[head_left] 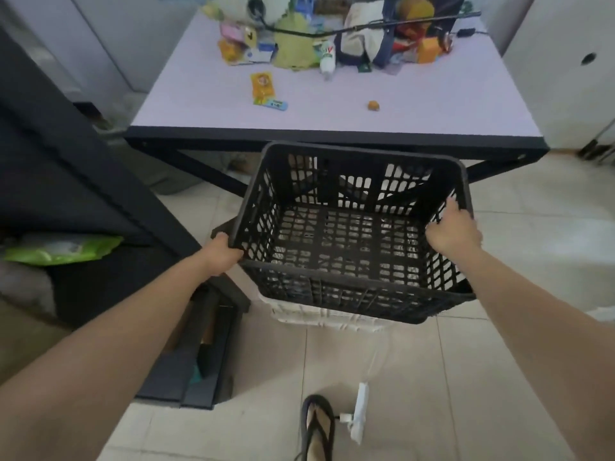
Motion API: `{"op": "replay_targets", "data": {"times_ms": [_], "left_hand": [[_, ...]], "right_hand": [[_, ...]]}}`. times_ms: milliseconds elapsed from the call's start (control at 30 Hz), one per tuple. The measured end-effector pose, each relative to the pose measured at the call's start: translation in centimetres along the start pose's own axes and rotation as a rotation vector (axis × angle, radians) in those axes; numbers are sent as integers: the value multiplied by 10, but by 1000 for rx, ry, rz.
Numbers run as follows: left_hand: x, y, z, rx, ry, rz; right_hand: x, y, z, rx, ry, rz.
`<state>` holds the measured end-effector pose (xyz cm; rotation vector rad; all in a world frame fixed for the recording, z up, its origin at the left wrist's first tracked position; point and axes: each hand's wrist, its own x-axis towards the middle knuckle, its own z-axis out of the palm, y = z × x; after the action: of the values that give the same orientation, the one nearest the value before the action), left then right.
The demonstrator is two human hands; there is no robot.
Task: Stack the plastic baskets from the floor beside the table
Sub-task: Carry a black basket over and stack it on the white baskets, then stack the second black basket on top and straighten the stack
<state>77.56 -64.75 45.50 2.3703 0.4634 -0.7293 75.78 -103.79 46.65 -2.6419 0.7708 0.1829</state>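
A black plastic lattice basket [346,227] hangs in front of the table edge, held by both hands. My left hand [221,256] grips its left rim at the near corner. My right hand [454,227] grips the right rim, fingers hooked over the edge. Directly beneath it a white plastic basket [319,316] shows only its lower near edge, standing on the tiled floor. Whether the black basket rests inside the white one or hovers above it, I cannot tell. The black basket is empty.
A lilac-topped table [332,104] with a dark frame stands just beyond, its far half piled with packets, bottles and bags. A black shelf unit [100,201] and dark boxes [199,371] lie left. A white power strip [359,414] and my sandalled foot [317,427] are on the floor.
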Motion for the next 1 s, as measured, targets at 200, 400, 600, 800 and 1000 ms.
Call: {"op": "replay_targets", "data": {"times_ms": [200,400,600,800,1000], "left_hand": [[-73,-63,-38,-7,99,106],[-163,-171,-77,-321,241,89],[-289,-333,-69,-250,144,-63],[-397,-507,-72,-594,329,-419],[-469,-628,-106,-707,589,-604]], "right_hand": [[-74,-105,41,61,-188,-336],[-208,-201,73,123,-157,-686],[-372,-242,122,25,-426,-963],[-515,-303,182,14,-900,-879],[-627,-390,225,-123,-1099,-1040]]}}
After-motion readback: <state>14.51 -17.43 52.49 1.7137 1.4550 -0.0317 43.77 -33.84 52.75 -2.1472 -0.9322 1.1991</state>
